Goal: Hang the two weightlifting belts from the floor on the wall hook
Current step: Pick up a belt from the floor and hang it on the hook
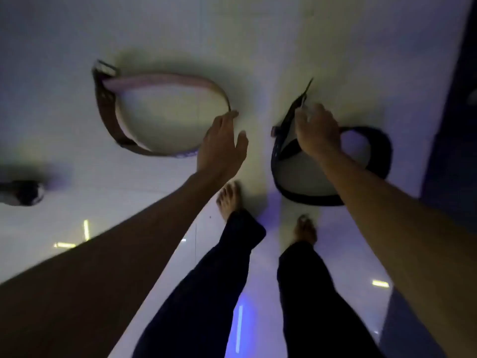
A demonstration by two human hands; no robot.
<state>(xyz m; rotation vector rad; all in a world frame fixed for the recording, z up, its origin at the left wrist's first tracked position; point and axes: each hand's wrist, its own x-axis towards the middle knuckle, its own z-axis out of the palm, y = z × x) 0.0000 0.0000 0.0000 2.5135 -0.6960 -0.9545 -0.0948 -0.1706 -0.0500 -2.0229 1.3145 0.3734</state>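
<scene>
Two belts lie coiled on the glossy white floor. The brown belt (108,109), with a pale inner face and a metal buckle at its upper left, forms a wide loop left of centre. My left hand (222,143) reaches over its right side with fingers spread, fingertips at the loop's edge, gripping nothing. The black belt (379,151) is looped at the right. My right hand (316,130) is closed on its upper end, which is raised off the floor. No wall hook is in view.
My bare feet (229,200) in dark trousers stand just below the belts. A dark rounded object (23,192) sits at the left edge. A dark blue wall or panel (454,125) runs along the right side. Light reflections dot the tiles.
</scene>
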